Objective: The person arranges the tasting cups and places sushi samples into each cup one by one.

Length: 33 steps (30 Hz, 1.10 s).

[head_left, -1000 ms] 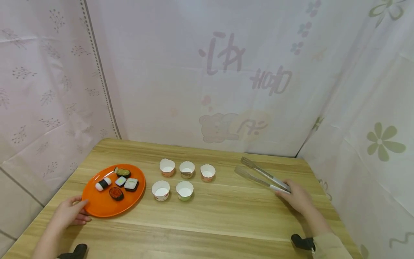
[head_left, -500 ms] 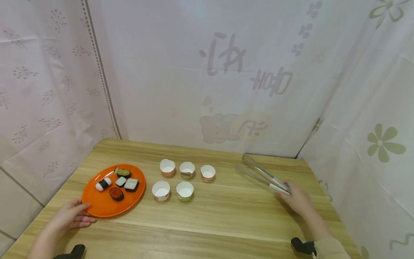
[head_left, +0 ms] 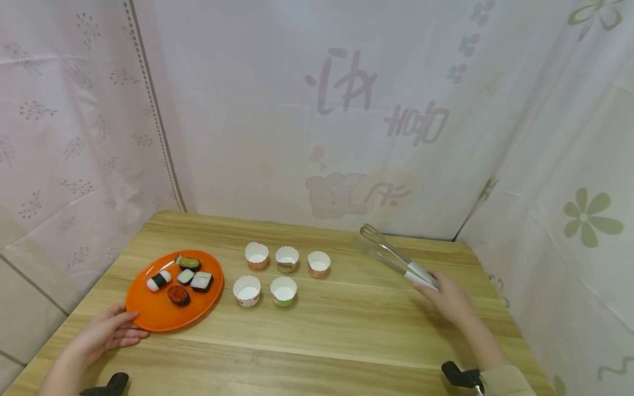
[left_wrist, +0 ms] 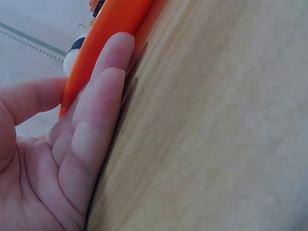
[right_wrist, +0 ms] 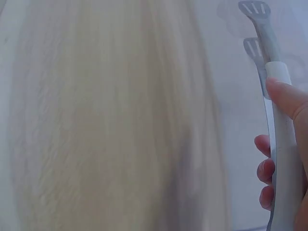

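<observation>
At the left, my left hand point(head_left: 104, 333) pinches the rim of an orange plate point(head_left: 160, 317), its thumb on the upper edge. The left wrist view shows the other fingers point(left_wrist: 98, 96) beneath the plate, close to the table. Several sushi pieces lie on it, among them a red-topped one point(head_left: 179, 296), a white one with a black band point(head_left: 159, 281) and a square white-and-black one point(head_left: 201, 282). On the right, my right hand point(head_left: 453, 300) holds food tongs point(head_left: 396, 254) by their white handles, slotted ends spread apart with nothing between them. The right wrist view shows its thumb along one handle point(right_wrist: 286, 144).
Several paper baking cups stand mid-table in two rows, including a back-row cup point(head_left: 318, 264) and a green-based cup point(head_left: 283, 291) in front. Patterned curtains point(head_left: 277, 137) close off the back and sides of the wooden table point(head_left: 317, 341).
The right hand has moved the tongs slightly left and up. The left hand has shifted its fingers further under and over the plate's rim; plate, sushi and cups stay put.
</observation>
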Motion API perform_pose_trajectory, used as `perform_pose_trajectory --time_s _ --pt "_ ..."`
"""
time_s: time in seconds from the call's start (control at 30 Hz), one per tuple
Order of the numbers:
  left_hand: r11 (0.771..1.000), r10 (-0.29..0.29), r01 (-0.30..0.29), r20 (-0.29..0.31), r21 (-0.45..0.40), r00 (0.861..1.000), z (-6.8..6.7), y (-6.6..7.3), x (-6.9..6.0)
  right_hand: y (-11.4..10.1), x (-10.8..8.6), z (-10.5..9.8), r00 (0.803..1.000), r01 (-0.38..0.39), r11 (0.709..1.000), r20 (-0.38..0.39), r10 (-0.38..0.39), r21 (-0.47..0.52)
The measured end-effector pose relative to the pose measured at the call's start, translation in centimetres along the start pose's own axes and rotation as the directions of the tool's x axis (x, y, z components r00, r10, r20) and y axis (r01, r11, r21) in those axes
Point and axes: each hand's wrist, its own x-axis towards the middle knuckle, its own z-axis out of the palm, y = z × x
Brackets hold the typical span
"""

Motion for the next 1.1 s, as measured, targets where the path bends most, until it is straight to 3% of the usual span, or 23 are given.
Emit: perform_pose_trajectory --time_s 0.73,1.1 --pt "0.999 0.003 0.000 0.076 -0.037 0.997 0.0 0.4 0.0 -6.0 0.2 -1.5 0.995 0.095 0.995 -0.011 -0.095 0.019" --pt "0.999 -0.006 0.011 0.096 -0.046 0.995 -0.5 0.2 0.0 -9.3 0.4 -1.4 0.985 0.170 0.985 -0.027 -0.170 -0.030"
